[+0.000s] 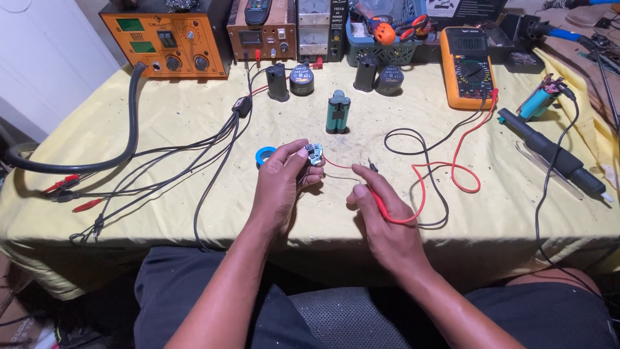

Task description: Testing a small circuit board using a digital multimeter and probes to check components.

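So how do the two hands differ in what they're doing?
The left hand grips a small circuit board, lifted off the yellow cloth; the right hand holds a red probe lead, with its black tip pointing up. The left hand is curled closed, the right stretched longer. Both rest near the table's front edge.

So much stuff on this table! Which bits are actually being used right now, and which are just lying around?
In use: small circuit board in the left hand; red probe in the right hand; multimeter.

Lying about: battery pack, blue tape roll, orange station, black handpiece.
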